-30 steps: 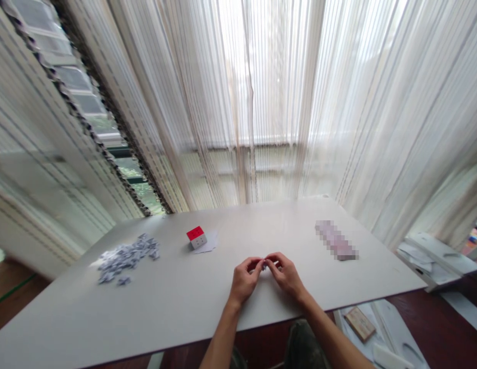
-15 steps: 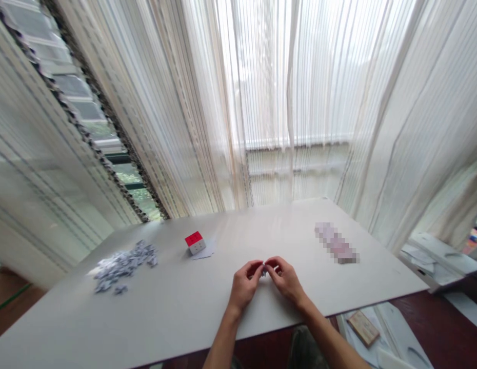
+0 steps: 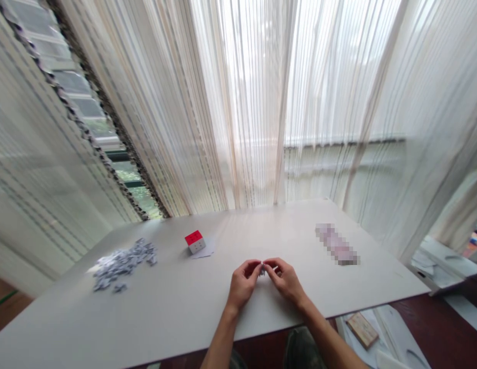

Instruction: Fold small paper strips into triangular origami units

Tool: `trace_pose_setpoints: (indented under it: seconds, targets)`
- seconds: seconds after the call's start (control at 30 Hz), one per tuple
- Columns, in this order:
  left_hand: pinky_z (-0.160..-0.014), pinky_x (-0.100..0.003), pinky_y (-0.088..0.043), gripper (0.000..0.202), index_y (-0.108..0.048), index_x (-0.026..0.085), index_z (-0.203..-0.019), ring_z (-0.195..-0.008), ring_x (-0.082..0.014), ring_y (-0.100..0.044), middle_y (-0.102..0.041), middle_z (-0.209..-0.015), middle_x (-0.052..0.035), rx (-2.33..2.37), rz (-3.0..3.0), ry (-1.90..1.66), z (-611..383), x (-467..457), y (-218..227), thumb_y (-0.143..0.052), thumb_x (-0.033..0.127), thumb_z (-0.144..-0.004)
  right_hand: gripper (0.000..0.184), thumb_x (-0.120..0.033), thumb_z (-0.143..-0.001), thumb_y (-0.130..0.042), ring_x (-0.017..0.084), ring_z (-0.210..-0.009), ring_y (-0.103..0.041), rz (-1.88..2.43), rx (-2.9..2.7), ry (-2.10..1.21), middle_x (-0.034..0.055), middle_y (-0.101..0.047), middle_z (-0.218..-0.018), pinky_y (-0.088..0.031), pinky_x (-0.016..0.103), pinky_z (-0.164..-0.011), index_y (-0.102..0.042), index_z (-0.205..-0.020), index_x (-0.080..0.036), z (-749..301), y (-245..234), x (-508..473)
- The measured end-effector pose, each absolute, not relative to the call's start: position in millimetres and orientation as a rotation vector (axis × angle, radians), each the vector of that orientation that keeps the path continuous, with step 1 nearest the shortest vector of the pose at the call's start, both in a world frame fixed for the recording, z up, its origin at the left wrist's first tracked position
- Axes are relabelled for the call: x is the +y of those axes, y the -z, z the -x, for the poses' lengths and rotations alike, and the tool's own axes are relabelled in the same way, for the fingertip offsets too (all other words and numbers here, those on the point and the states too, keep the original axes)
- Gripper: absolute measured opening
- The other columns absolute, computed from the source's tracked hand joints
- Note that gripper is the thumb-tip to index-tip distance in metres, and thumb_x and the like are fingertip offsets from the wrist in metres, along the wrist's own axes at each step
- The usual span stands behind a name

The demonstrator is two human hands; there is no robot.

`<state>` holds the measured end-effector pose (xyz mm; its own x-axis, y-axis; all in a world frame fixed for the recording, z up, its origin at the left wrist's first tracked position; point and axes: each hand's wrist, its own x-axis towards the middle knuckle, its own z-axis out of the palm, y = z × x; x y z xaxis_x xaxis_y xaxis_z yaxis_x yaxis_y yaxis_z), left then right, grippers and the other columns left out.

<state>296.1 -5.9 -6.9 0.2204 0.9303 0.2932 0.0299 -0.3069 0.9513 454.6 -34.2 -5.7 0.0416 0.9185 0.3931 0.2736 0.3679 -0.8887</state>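
My left hand (image 3: 243, 283) and my right hand (image 3: 285, 279) meet above the white table, near its front edge. Thumb and fingers of each are pinched on a small grey-white piece (image 3: 262, 269), which looks like paper. Most of it is covered by the fingertips, so its exact shape cannot be made out. On the left side of the table lies a loose pile of similar grey-white pieces (image 3: 121, 264), with one small piece (image 3: 119, 288) just in front of it.
A red and white puzzle cube (image 3: 195, 242) sits at the back left on a white sheet of paper (image 3: 207, 248). To the right lies a pixelated pinkish strip (image 3: 337, 244). Sheer curtains (image 3: 254, 102) hang behind the table (image 3: 177, 318). A wooden box (image 3: 362, 329) rests below at the right.
Both hands keep their pinch on the small piece, with only a slight shift of the fingers. The curtains have moved and hang differently. The pile and cube stay put.
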Motion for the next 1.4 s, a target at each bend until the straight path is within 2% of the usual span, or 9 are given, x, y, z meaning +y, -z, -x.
trace_pose_setpoints:
  seconds: [0.43, 0.67, 0.83, 1.03, 1.17, 1.3, 1.4]
  targets:
    - [-0.079, -0.032, -0.056, 0.023, -0.07, 0.015, -0.094, -0.082, -0.0207, -0.07, -0.074, -0.089, -0.0082, 0.923, -1.584, -1.215, -293.5, -4.1, 10.9, -0.067, 0.033, -0.08, 0.022, -0.036, -0.087, -0.057, 0.018, -0.072, -0.065, 1.186, -1.491, -0.683, 0.0053, -0.071, -0.08, -0.049, 0.027, -0.065, -0.068, -0.088, -0.018, -454.1, 8.8, -32.9]
    - [-0.08, -0.032, -0.056, 0.024, -0.072, 0.017, -0.094, -0.085, -0.022, -0.07, -0.075, -0.092, -0.0085, 0.942, -1.636, -1.194, -293.2, -4.5, 11.7, -0.066, 0.035, -0.08, 0.023, -0.038, -0.087, -0.056, 0.016, -0.065, -0.06, 1.207, -1.507, -0.687, 0.0036, -0.068, -0.074, -0.047, 0.026, -0.06, -0.065, -0.085, -0.017, -453.7, 11.2, -32.5]
    - [-0.081, -0.033, -0.056, 0.029, -0.072, 0.018, -0.1, -0.088, -0.0227, -0.07, -0.074, -0.097, -0.0089, 0.955, -1.661, -1.173, -295.4, -7.3, 8.2, -0.065, 0.037, -0.08, 0.024, -0.039, -0.088, -0.055, 0.016, -0.064, -0.06, 1.221, -1.481, -0.675, 0.0033, -0.066, -0.072, -0.047, 0.026, -0.059, -0.064, -0.083, -0.017, -453.6, 11.9, -31.3]
    - [-0.082, -0.035, -0.056, 0.029, -0.071, 0.017, -0.098, -0.087, -0.0231, -0.07, -0.074, -0.095, -0.0095, 0.962, -1.656, -1.19, -296.4, -9.2, 5.7, -0.065, 0.038, -0.081, 0.026, -0.041, -0.088, -0.054, 0.017, -0.069, -0.063, 1.184, -1.522, -0.715, 0.0046, -0.069, -0.077, -0.048, 0.026, -0.062, -0.065, -0.086, -0.018, -454.3, 5.6, -34.1]
    - [-0.078, -0.034, -0.057, 0.034, -0.067, 0.016, -0.107, -0.084, -0.0227, -0.071, -0.074, -0.09, -0.0088, 0.936, -1.618, -1.182, -296.2, -10.0, 5.8, -0.064, 0.039, -0.082, 0.032, -0.045, -0.089, -0.053, 0.019, -0.072, -0.065, 1.171, -1.481, -0.729, 0.0061, -0.07, -0.078, -0.05, 0.028, -0.066, -0.066, -0.084, -0.017, -457.0, 3.7, -34.7]
    - [-0.085, -0.036, -0.056, 0.033, -0.067, 0.017, -0.108, -0.093, -0.0233, -0.069, -0.073, -0.1, -0.0102, 0.918, -1.625, -1.204, -296.6, -10.6, 6.5, -0.063, 0.037, -0.082, 0.035, -0.047, -0.09, -0.051, 0.02, -0.072, -0.065, 1.17, -1.406, -0.742, 0.0074, -0.071, -0.079, -0.05, 0.029, -0.067, -0.066, -0.085, -0.016, -458.4, 5.1, -33.6]
    - [-0.086, -0.037, -0.056, 0.032, -0.068, 0.017, -0.106, -0.093, -0.0234, -0.069, -0.073, -0.1, -0.01, 0.916, -1.643, -1.19, -297.6, -10.9, 6.4, -0.064, 0.037, -0.081, 0.035, -0.049, -0.088, -0.053, 0.02, -0.072, -0.065, 1.185, -1.39, -0.733, 0.0073, -0.071, -0.078, -0.05, 0.029, -0.067, -0.067, -0.084, -0.016, -458.2, 5.7, -32.7]
